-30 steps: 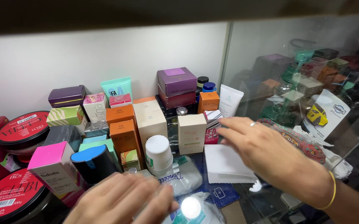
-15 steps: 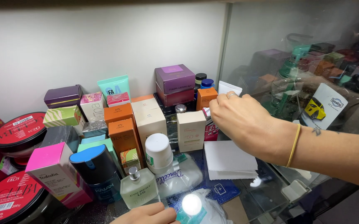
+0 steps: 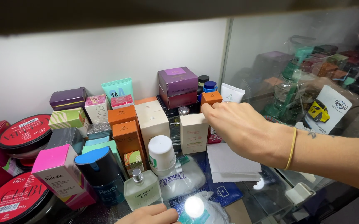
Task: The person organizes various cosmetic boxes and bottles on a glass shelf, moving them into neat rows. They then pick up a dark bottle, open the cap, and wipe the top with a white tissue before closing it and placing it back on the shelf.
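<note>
behind everything a plain white back wall (image 3: 104, 58) is seen, with a glass side panel (image 3: 304, 54) at three o'clock full of blurred reflections. the glass shelf (image 3: 266, 195) below is crowded with cosmetic boxes and bottles.

at nine o'clock two round red tins (image 3: 24, 132) are stacked at the edge, and a pink-topped box (image 3: 57, 170) is leaned just beside them. a dark bottle with a blue cap (image 3: 100, 174) is stood next to it, touching or nearly touching a clear square perfume bottle (image 3: 143, 191). behind these a tall orange box (image 3: 127, 137) and a cream box (image 3: 154, 120) are lined up, and a white roll-on with a rounded cap (image 3: 162, 155) is set in front of them.

at six o'clock only the fingertips of the left hand (image 3: 148, 215) are shown, curled beside a small bright light (image 3: 194, 206); whether the lamp is gripped cannot be told, as the frame cuts it off.

near the centre a purple box (image 3: 177, 81) is stacked on a maroon one. at about one o'clock from centre a small orange box (image 3: 211, 98) is pinched at its lower edge by the fingertips of the right hand (image 3: 241, 130), which is reached in from four o'clock with a yellow band on the wrist. a white folded paper (image 3: 231, 164) is laid under that hand.
</note>
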